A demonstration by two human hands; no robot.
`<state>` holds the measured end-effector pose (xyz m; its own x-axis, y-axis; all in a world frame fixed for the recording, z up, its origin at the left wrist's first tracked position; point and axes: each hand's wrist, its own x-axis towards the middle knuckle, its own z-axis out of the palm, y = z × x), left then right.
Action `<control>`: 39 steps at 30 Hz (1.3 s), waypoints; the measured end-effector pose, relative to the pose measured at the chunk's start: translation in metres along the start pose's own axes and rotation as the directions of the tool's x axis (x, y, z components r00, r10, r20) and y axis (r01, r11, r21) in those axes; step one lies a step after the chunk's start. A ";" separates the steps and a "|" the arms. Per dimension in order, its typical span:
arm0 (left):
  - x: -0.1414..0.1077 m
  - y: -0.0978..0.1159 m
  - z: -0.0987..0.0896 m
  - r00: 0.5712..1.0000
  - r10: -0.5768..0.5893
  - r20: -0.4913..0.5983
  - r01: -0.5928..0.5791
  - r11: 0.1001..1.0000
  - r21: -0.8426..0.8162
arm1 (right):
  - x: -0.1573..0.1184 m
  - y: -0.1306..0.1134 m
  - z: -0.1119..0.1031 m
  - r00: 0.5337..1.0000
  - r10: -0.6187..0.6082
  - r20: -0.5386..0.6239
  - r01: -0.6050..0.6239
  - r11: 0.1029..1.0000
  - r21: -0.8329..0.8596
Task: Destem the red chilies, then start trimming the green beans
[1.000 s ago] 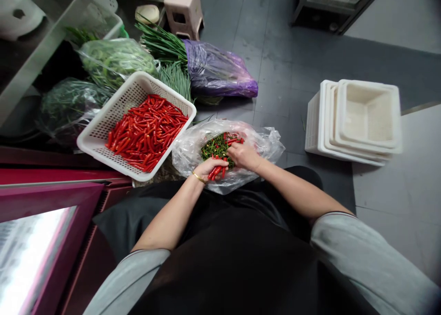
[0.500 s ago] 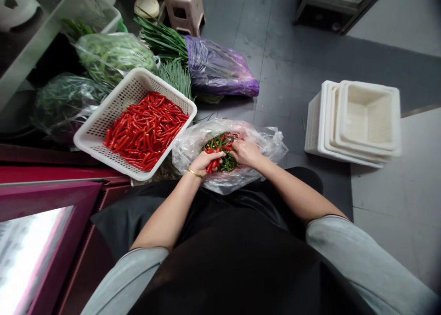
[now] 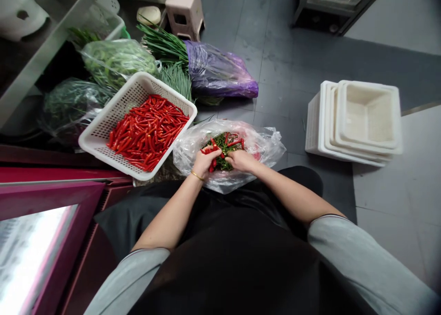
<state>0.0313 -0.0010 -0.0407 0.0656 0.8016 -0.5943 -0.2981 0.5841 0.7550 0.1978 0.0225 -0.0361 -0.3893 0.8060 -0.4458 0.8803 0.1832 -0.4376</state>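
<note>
My left hand (image 3: 204, 162) is closed around several red chili peppers (image 3: 212, 164), over the mouth of a clear plastic bag (image 3: 188, 142). Close beside it, my right hand (image 3: 243, 161) has its fingers pinched together against the left fingertips; what is between them is too small to make out. Green stems (image 3: 225, 164) fill the bag under both hands, with a few red chilies (image 3: 237, 141) lying on top behind the right hand. To the left stands a white perforated basket (image 3: 99, 142) holding a heap of bright red chilies (image 3: 148, 131) without visible stems.
Bagged green vegetables (image 3: 119, 62) and a purple bag (image 3: 220, 71) of long green stalks lie beyond the basket. A pink stool (image 3: 183, 7) stands behind them. Stacked white baskets (image 3: 370, 117) are on the floor at right. A magenta-framed unit (image 3: 86, 195) borders the left.
My right hand has dropped toward my body and nearer the left fingertips. More red chilies now show behind it in the bag. The left hand keeps its chilies.
</note>
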 end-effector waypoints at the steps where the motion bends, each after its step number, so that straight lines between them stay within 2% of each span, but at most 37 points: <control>1: 0.000 0.002 -0.003 0.998 -0.032 0.061 0.035 0.998 -0.054 | 0.004 0.003 -0.006 0.998 -0.018 -0.067 0.011 0.994 -0.111; 3: 0.001 0.006 -0.009 0.986 -0.050 0.157 0.076 0.984 -0.163 | 0.019 0.005 -0.016 0.985 0.011 -0.172 -0.050 0.974 -0.222; 4: 0.000 0.008 -0.012 0.974 -0.073 0.215 0.114 0.976 -0.184 | 0.027 0.005 -0.018 0.981 0.052 -0.186 -0.095 0.969 -0.230; 7: 0.000 0.013 -0.016 0.954 -0.106 0.282 0.160 0.972 -0.175 | 0.053 0.001 -0.016 0.979 0.166 -0.120 -0.188 0.960 -0.208; 10: 0.001 0.015 -0.019 0.954 -0.109 0.278 0.163 0.970 -0.181 | 0.063 0.002 -0.014 0.982 0.174 -0.071 -0.184 0.966 -0.183; 13: 0.005 0.013 -0.019 0.975 -0.102 0.195 0.136 0.976 -0.168 | 0.050 0.008 -0.022 0.988 0.126 -0.087 -0.135 0.985 -0.103; 15: 0.007 0.012 -0.016 0.986 -0.102 0.133 0.121 0.982 -0.145 | 0.030 0.008 -0.028 0.994 0.034 -0.102 -0.036 0.999 -0.026; 18: 0.003 0.011 -0.011 0.976 -0.122 0.180 0.144 0.983 -0.115 | -0.001 0.000 -0.023 0.984 -0.166 -0.064 0.171 0.980 0.098; 19: 0.000 0.010 -0.009 0.971 -0.113 0.209 0.134 0.987 -0.089 | -0.010 -0.004 -0.017 0.979 -0.200 -0.046 0.204 0.970 0.132; 21: -0.006 0.008 -0.004 0.971 -0.053 0.232 0.056 0.998 -0.006 | -0.021 -0.011 -0.001 0.986 -0.166 -0.001 0.163 0.964 0.212; 23: -0.012 0.005 0.002 0.973 0.046 0.226 -0.065 0.995 0.077 | -0.022 -0.014 0.013 0.996 -0.051 0.072 0.025 0.944 0.330; 25: -0.013 0.004 0.005 0.974 0.124 0.189 -0.144 0.984 0.100 | -0.016 -0.012 0.017 0.993 0.017 0.113 -0.062 0.909 0.412; 27: -0.010 0.007 0.003 0.984 0.160 0.083 -0.165 0.985 0.056 | -0.007 -0.005 0.008 0.999 0.043 0.023 -0.048 0.930 0.365; 29: -0.005 0.015 -0.003 0.986 0.163 -0.023 -0.163 0.987 -0.001 | -0.002 0.001 -0.008 0.987 0.038 -0.153 -0.008 0.981 0.194; 31: -0.001 0.025 -0.012 0.988 0.148 -0.039 -0.149 0.988 -0.026 | -0.007 0.002 -0.022 0.969 -0.007 -0.248 0.009 1.000 0.006; 32: 0.000 0.030 -0.017 0.991 0.136 -0.015 -0.136 0.990 -0.028 | -0.013 0.000 -0.025 0.972 -0.037 -0.233 0.023 0.998 -0.065; 34: 0.001 0.036 -0.024 0.994 0.104 0.042 -0.102 0.994 -0.040 | -0.032 -0.010 -0.019 0.991 -0.089 -0.104 0.072 0.984 -0.161; 36: 0.001 0.036 -0.027 0.994 0.068 0.088 -0.063 0.996 -0.056 | -0.053 -0.022 0.000 0.990 -0.133 0.041 0.139 0.967 -0.216; 39: -0.001 0.033 -0.029 0.990 0.037 0.137 -0.036 0.999 -0.013 | -0.071 -0.030 0.034 0.969 -0.184 0.163 0.219 0.948 -0.232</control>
<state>-0.0067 0.0138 -0.0232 0.1846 0.8327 -0.5220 -0.3128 0.5533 0.7720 0.1894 -0.0594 -0.0182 -0.5834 0.6560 -0.4788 0.8121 0.4804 -0.3314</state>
